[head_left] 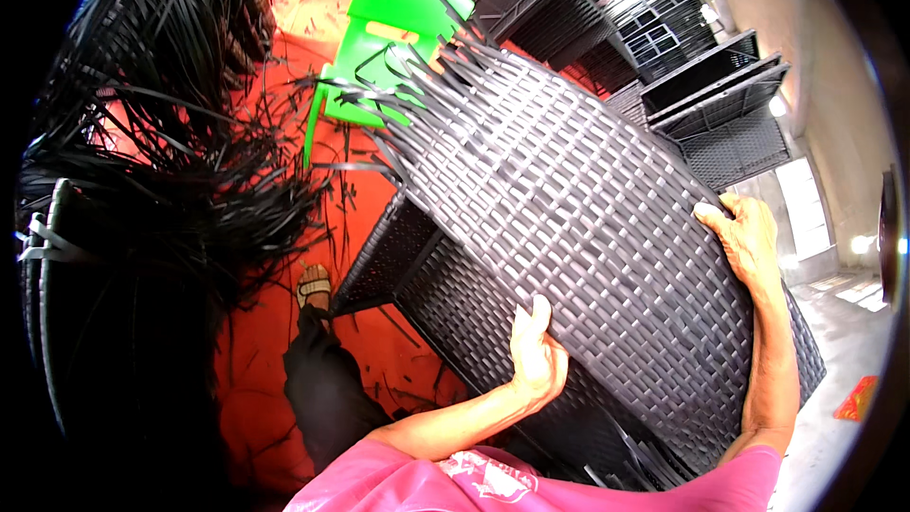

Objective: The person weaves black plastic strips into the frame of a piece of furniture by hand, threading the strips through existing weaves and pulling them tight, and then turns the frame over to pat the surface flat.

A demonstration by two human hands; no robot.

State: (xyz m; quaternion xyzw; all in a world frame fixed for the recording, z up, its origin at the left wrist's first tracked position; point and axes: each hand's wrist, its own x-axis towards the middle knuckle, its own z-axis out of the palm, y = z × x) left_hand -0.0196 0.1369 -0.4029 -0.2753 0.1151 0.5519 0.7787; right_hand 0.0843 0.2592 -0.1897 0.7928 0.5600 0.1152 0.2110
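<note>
Both hands (645, 294) on woven panel (569, 218) edges

Left hand (536, 356): only thumb & back of palm visible, fingers curl under near edge of the woven panel (578, 228), so can't see them. Right hand (746, 232): fingertips wrap over panel's far edge, hidden. Panel's lower corner cut off behind pink shirt (493, 479). Woven box frame (408, 265) beneath it mostly covered by panel. Green plastic chair (389, 47): seat & legs partly behind loose strip ends. Foot in sandal (314, 283) shows only toes; leg dark, unclear. Bundle of black strips (142, 161) runs into black rim on left. Stacked woven frames (664, 38) blurred, count unclear.
</note>
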